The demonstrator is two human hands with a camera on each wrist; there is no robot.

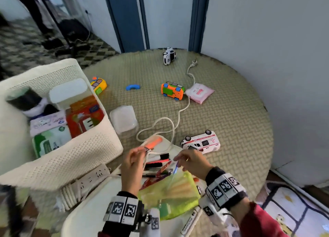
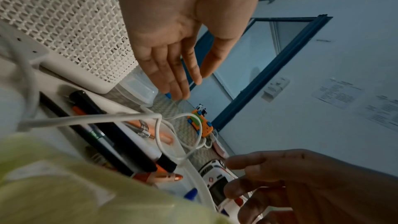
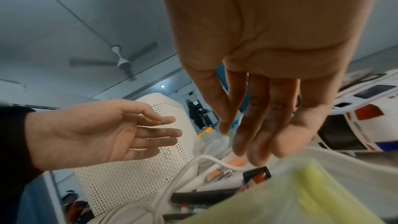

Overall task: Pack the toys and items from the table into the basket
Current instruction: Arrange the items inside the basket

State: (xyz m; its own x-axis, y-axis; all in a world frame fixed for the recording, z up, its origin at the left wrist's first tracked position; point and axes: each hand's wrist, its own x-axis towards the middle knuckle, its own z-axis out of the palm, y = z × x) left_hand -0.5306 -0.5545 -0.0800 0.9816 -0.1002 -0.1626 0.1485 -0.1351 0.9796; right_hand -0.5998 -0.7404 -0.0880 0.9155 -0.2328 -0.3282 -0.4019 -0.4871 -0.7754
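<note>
While the basket sits already part filled, left hand just right of it hovers with fingers relaxed, holding nothing – as does right hand. Pens between them lie right of the basket, light, stiff, slippery – best pinched mid-barrel; motion blur hides their count

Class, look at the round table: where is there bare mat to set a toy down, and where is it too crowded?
Bare mat lies right of the white ambulance, and between the blue arch and the police car. It is crowded near both hands, where pens, cable and green pouch lie.
</note>
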